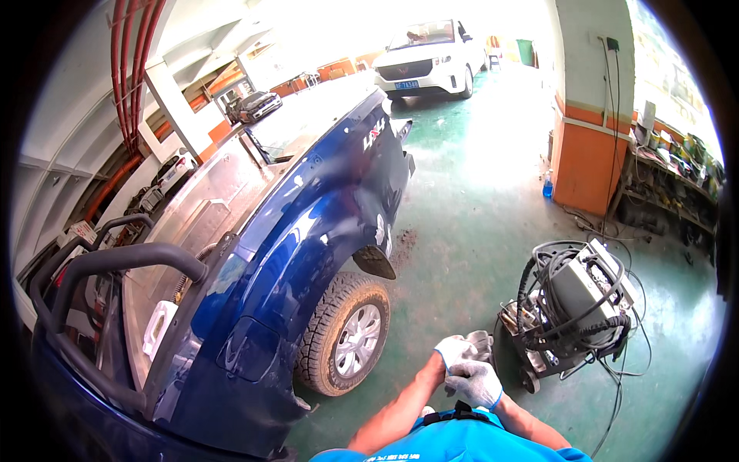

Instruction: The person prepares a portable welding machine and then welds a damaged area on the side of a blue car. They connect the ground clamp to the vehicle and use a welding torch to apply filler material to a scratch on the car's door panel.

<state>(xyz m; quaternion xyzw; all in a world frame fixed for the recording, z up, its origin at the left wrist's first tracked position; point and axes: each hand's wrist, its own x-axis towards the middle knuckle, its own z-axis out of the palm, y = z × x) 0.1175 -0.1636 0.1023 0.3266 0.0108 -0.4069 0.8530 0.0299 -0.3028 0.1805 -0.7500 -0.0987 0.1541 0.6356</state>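
Both of my hands wear pale grey knit work gloves and meet in front of my blue shirt. My left hand (459, 349) reaches forward and right, its fingers stretched out with loose-looking glove tips. Just below it, my right hand (475, 384) is closed, its curled fingers against the left work glove near the palm and wrist. The exact grip is partly hidden. To the left stands a dark blue pickup bed (308, 192) with a dented, creased side panel. Under its arch is a wheel (359, 339) with a dusty tyre and silver rim.
A wheeled machine (577, 296) draped in cables and hoses stands close on my right, with cords trailing over the green floor (454, 223). Beyond are an orange-and-white pillar (589, 162), a blue bottle (547, 187), a cluttered workbench (670, 169) and a white car (427, 58). A black roll bar (131, 258) rises at left.
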